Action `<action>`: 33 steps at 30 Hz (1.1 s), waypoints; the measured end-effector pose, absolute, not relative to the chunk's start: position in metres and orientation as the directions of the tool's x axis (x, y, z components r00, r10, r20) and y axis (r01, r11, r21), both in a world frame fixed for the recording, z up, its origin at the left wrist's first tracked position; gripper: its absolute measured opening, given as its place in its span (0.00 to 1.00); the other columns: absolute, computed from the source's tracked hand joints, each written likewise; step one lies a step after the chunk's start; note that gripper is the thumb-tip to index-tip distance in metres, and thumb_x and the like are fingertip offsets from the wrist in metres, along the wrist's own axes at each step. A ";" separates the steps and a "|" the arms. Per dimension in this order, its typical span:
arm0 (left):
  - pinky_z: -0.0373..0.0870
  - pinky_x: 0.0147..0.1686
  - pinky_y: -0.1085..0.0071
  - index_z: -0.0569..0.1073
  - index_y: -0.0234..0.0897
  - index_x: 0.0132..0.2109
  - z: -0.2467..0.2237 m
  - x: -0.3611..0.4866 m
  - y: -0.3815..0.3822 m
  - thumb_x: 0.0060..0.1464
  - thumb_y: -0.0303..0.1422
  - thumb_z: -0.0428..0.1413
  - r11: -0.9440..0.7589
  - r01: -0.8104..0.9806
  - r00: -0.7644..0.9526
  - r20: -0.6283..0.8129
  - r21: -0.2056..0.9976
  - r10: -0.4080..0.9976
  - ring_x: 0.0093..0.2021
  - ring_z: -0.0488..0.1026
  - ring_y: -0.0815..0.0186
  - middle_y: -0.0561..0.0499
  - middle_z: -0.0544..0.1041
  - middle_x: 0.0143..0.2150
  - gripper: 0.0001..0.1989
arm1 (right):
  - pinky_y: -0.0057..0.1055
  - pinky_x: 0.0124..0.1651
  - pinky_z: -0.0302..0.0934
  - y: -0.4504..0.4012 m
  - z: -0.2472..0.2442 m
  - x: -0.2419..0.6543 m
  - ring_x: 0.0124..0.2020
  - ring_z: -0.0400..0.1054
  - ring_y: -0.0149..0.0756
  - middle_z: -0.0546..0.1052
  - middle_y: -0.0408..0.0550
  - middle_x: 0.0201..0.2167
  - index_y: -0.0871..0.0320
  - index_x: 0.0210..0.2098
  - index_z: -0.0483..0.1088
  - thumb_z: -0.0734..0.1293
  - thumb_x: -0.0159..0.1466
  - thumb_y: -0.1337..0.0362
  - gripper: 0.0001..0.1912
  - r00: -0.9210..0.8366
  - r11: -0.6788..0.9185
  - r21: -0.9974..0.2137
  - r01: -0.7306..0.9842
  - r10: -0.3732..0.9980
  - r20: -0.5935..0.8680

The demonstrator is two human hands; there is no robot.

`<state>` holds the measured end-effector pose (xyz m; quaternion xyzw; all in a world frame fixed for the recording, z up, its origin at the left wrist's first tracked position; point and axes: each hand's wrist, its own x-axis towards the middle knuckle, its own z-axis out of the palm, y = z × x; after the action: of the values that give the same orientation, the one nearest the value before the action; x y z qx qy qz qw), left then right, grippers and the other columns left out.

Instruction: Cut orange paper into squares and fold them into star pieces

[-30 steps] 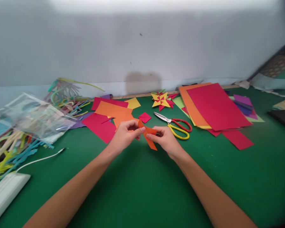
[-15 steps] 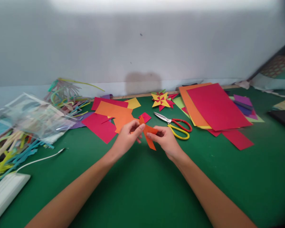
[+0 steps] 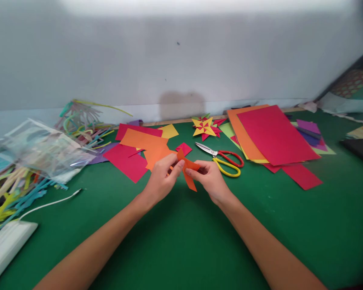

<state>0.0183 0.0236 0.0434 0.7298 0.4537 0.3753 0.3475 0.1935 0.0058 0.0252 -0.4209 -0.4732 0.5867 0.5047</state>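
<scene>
Above the green table, a folded piece of orange paper (image 3: 190, 180) is held between both hands. My left hand (image 3: 162, 175) pinches its left side, thumb on top. My right hand (image 3: 210, 177) grips its right side between thumb and fingers. Part of the paper is hidden by the fingers. Just behind it lies a small folded red paper (image 3: 184, 149). Scissors (image 3: 226, 159) with one red and one yellow handle rest to the right, blades pointing back left. A yellow and red folded paper star (image 3: 205, 127) sits farther back.
Red paper (image 3: 127, 163) and orange sheets (image 3: 143, 139) lie at left, a stack topped by a red sheet (image 3: 278, 135) at right. Paper strips (image 3: 18, 189), a clear plastic bag (image 3: 42, 141) and a white power strip (image 3: 10, 249) with a cable occupy the far left. A wall stands behind.
My left hand has shifted slightly, its thumb moving down along the orange paper. The paper's lower tip has moved a little left. My right hand keeps its grip.
</scene>
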 end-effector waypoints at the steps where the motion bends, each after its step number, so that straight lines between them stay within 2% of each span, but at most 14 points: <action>1: 0.59 0.26 0.71 0.63 0.37 0.29 0.043 0.018 0.024 0.69 0.40 0.50 -0.345 0.407 0.294 0.236 0.846 0.926 0.25 0.65 0.70 0.55 0.67 0.26 0.19 | 0.29 0.32 0.57 0.006 0.025 0.193 0.27 0.63 0.31 0.74 0.42 0.24 0.59 0.27 0.76 0.78 0.56 0.57 0.12 -0.141 -0.044 -0.980 -0.196 0.990 -0.016; 6: 0.58 0.26 0.70 0.60 0.38 0.28 0.041 0.019 0.021 0.69 0.40 0.49 -0.345 0.450 0.235 0.264 0.823 0.936 0.24 0.63 0.70 0.55 0.66 0.24 0.21 | 0.28 0.31 0.57 0.004 0.023 0.192 0.27 0.63 0.31 0.73 0.42 0.24 0.59 0.28 0.76 0.76 0.58 0.60 0.10 -0.145 -0.029 -0.980 -0.195 0.989 0.000; 9: 0.60 0.28 0.69 0.62 0.39 0.34 0.035 0.024 0.017 0.70 0.42 0.47 -0.284 0.403 0.223 0.208 0.870 0.952 0.26 0.65 0.68 0.55 0.67 0.27 0.16 | 0.28 0.30 0.57 0.003 0.023 0.190 0.27 0.63 0.31 0.73 0.42 0.24 0.59 0.28 0.76 0.75 0.59 0.59 0.11 -0.111 -0.014 -0.981 -0.195 0.994 0.007; 12: 0.59 0.29 0.69 0.62 0.40 0.39 0.027 0.029 0.010 0.71 0.42 0.46 -0.279 0.444 0.256 0.178 0.851 0.950 0.27 0.64 0.67 0.55 0.66 0.28 0.13 | 0.29 0.31 0.58 0.001 0.022 0.189 0.28 0.64 0.32 0.73 0.43 0.26 0.59 0.30 0.77 0.75 0.60 0.58 0.10 -0.080 0.003 -0.981 -0.195 0.997 0.019; 18: 0.55 0.29 0.68 0.59 0.39 0.33 0.024 0.030 0.006 0.71 0.36 0.45 -0.387 0.501 0.275 0.282 0.774 0.919 0.26 0.59 0.68 0.55 0.63 0.27 0.14 | 0.29 0.31 0.58 0.003 0.019 0.187 0.28 0.63 0.33 0.72 0.43 0.26 0.59 0.30 0.75 0.73 0.61 0.58 0.10 -0.067 0.041 -0.991 -0.130 0.996 0.050; 25: 0.54 0.29 0.69 0.57 0.39 0.32 0.033 0.023 0.017 0.70 0.31 0.46 -0.486 0.510 0.389 0.314 0.710 0.866 0.26 0.58 0.69 0.55 0.64 0.27 0.14 | 0.30 0.33 0.58 0.007 0.022 0.194 0.29 0.63 0.33 0.71 0.42 0.27 0.58 0.30 0.74 0.71 0.64 0.57 0.11 -0.157 0.081 -0.996 -0.035 0.984 0.086; 29: 0.53 0.28 0.69 0.57 0.39 0.31 0.034 0.022 0.018 0.70 0.33 0.46 -0.469 0.515 0.392 0.290 0.717 0.873 0.25 0.57 0.69 0.55 0.63 0.26 0.15 | 0.30 0.32 0.57 0.006 0.022 0.194 0.28 0.62 0.34 0.71 0.42 0.26 0.57 0.29 0.74 0.71 0.64 0.55 0.13 -0.123 0.095 -0.995 0.038 0.988 0.090; 33: 0.54 0.28 0.69 0.60 0.39 0.34 0.029 0.024 0.014 0.71 0.37 0.45 -0.425 0.551 0.382 0.236 0.718 0.893 0.25 0.60 0.69 0.56 0.63 0.26 0.14 | 0.30 0.31 0.57 0.004 0.019 0.191 0.28 0.62 0.34 0.71 0.43 0.26 0.57 0.28 0.73 0.72 0.63 0.54 0.14 -0.056 0.057 -0.997 -0.047 0.997 0.060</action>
<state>0.0235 0.0144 0.0291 0.7845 0.4602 0.3118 0.2748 0.1907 0.0040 0.0190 -0.4592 -0.5170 0.5104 0.5111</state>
